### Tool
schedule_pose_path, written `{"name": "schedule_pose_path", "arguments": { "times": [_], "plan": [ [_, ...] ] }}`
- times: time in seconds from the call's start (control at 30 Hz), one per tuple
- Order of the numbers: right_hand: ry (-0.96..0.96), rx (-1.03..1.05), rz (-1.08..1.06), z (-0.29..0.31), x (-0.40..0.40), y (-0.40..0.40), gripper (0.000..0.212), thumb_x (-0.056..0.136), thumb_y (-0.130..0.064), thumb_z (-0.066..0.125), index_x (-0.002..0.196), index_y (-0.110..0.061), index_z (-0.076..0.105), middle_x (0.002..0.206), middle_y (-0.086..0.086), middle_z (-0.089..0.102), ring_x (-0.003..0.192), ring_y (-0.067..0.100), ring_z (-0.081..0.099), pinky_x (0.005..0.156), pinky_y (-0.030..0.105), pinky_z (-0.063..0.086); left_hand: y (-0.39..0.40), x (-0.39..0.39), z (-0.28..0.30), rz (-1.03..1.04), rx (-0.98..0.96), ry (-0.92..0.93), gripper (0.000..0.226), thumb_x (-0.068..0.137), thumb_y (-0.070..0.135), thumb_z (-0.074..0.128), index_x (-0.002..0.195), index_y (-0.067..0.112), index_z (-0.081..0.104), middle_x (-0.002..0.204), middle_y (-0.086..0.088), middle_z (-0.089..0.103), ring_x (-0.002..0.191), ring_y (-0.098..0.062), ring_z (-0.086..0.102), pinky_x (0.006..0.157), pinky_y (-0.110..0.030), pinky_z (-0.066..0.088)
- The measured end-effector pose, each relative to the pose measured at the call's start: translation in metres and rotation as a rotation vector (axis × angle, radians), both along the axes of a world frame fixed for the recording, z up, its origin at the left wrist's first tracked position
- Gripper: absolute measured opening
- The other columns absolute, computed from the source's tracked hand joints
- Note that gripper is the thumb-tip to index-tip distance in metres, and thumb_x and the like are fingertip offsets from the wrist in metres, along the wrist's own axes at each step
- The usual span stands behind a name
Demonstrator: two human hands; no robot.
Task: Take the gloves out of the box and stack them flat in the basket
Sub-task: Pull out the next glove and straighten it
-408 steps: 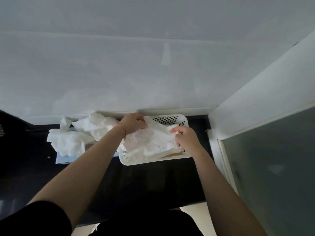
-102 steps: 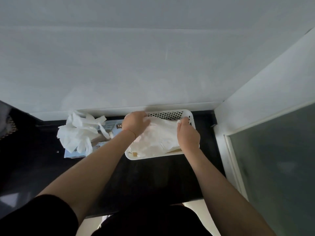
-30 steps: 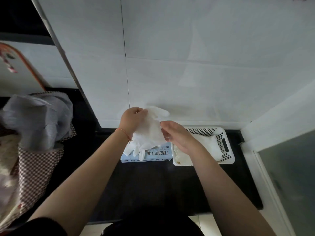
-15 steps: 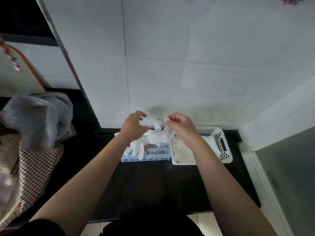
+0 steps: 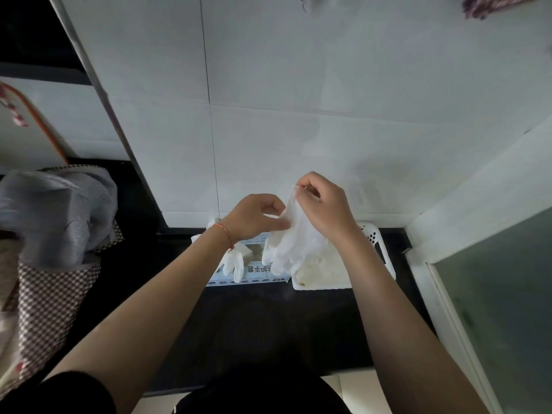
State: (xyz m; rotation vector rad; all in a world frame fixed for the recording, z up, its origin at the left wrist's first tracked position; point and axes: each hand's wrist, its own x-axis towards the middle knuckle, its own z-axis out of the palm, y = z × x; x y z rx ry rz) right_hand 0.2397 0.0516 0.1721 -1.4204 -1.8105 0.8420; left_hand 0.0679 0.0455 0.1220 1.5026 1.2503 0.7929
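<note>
Glove (image 5: 294, 240) now higher, limp and translucent, between both hands.

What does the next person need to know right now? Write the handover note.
Right hand: pinches the cuff of a glove, held up so it hangs.
Left hand: pinches the same glove's side.
Box: on the dark counter, more gloves spilling from its top.
Basket: right of the box, touching it, with a pile of gloves already inside.
Done: some gloves stacked.
Left: lay this glove flat in the basket, then empty the box.
</note>
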Motion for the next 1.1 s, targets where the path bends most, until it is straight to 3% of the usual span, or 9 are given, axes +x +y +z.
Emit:
{"name": "schedule_pose_path", "arguments": {
  "times": [0.2, 0.3, 0.43, 0.53, 0.63, 0.7, 0.77, 0.97, 1.1],
  "plan": [
    [0.0, 0.022, -0.029, -0.008, 0.016, -0.001, 0.012, 0.095, -0.022, 0.055, 0.084, -0.022, 0.057, 0.068, -0.004, 0.05, 0.06, 0.005, 0.043, 0.058, 0.015, 0.036, 0.002, 0.011, -0.022, 0.024, -0.118, 0.133, 0.01, 0.086, 0.015, 0.069, 0.082, 0.006, 0.069, 0.067, 0.002, 0.053, 0.06, -0.011, 0.046, 0.061, -0.026, 0.04],
    [-0.011, 0.02, -0.074, -0.015, 0.025, 0.0, 0.013, 0.096, -0.023, 0.054, 0.085, -0.018, 0.056, 0.065, -0.008, 0.046, 0.057, 0.005, 0.04, 0.054, 0.015, 0.033, 0.001, 0.005, -0.034, 0.045, -0.283, -0.014, 0.012, 0.084, 0.023, 0.074, 0.082, 0.012, 0.072, 0.073, -0.001, 0.064, 0.069, -0.015, 0.059, 0.066, -0.03, 0.049],
    [0.104, -0.097, -0.175, -0.024, 0.036, 0.002, 0.013, 0.098, -0.025, 0.053, 0.089, -0.018, 0.059, 0.065, -0.011, 0.052, 0.055, 0.001, 0.046, 0.055, 0.015, 0.037, 0.0, -0.002, -0.039, 0.052, -0.342, -0.258, 0.025, 0.081, 0.021, 0.076, 0.096, 0.002, 0.069, 0.089, -0.009, 0.071, 0.082, -0.026, 0.067, 0.077, -0.033, 0.056],
    [0.228, -0.265, -0.28, -0.04, 0.051, 0.003, 0.018, 0.1, -0.031, 0.051, 0.092, -0.017, 0.06, 0.048, -0.012, 0.048, 0.044, 0.006, 0.043, 0.049, 0.021, 0.035, 0.009, 0.001, -0.041, 0.044, -0.399, -0.349, 0.02, 0.088, 0.017, 0.07, 0.1, 0.002, 0.064, 0.087, -0.01, 0.065, 0.075, -0.023, 0.062, 0.066, -0.028, 0.051],
    [0.16, -0.356, -0.382, -0.067, 0.071, 0.004, 0.021, 0.101, -0.031, 0.048, 0.097, -0.014, 0.06, 0.063, -0.005, 0.054, 0.053, 0.009, 0.048, 0.053, 0.024, 0.038, 0.019, 0.019, -0.055, 0.045, -0.419, -0.146, 0.021, 0.088, 0.025, 0.071, 0.086, 0.005, 0.065, 0.073, -0.002, 0.06, 0.065, -0.013, 0.055, 0.064, -0.026, 0.044],
    [0.008, -0.353, -0.39, -0.095, 0.087, 0.005, 0.02, 0.102, -0.026, 0.043, 0.099, -0.012, 0.057, 0.079, -0.002, 0.055, 0.065, 0.01, 0.049, 0.057, 0.026, 0.038, 0.024, 0.04, -0.069, 0.078, -0.418, -0.026, 0.023, 0.089, 0.024, 0.069, 0.071, 0.012, 0.061, 0.058, 0.007, 0.052, 0.052, -0.009, 0.046, 0.056, -0.022, 0.039],
    [-0.153, -0.346, -0.373, -0.122, 0.1, 0.004, 0.021, 0.103, -0.024, 0.039, 0.1, -0.01, 0.054, 0.083, 0.003, 0.057, 0.068, 0.013, 0.051, 0.057, 0.03, 0.039, 0.028, 0.06, -0.084, 0.119, -0.392, 0.063, 0.025, 0.089, 0.023, 0.067, 0.066, 0.014, 0.06, 0.057, 0.005, 0.05, 0.056, -0.013, 0.045, 0.057, -0.024, 0.037],
    [-0.485, -0.264, -0.315, -0.163, 0.15, 0.017, 0.028, 0.107, -0.029, 0.032, 0.11, -0.011, 0.053, 0.076, 0.005, 0.063, 0.069, 0.023, 0.061, 0.064, 0.04, 0.052, 0.054, 0.116, -0.109, 0.17, -0.335, 0.306, 0.022, 0.084, 0.023, 0.064, 0.066, 0.01, 0.065, 0.062, 0.001, 0.057, 0.058, -0.018, 0.045, 0.058, -0.025, 0.036],
    [-0.643, -0.238, -0.266, -0.178, 0.175, 0.03, 0.029, 0.107, -0.028, 0.029, 0.116, -0.011, 0.051, 0.068, 0.0, 0.059, 0.062, 0.019, 0.06, 0.059, 0.037, 0.052, 0.065, 0.14, -0.121, 0.168, -0.307, 0.434, 0.026, 0.088, 0.022, 0.057, 0.065, 0.011, 0.059, 0.065, -0.002, 0.057, 0.058, -0.018, 0.045, 0.057, -0.027, 0.036]
  ]
}}
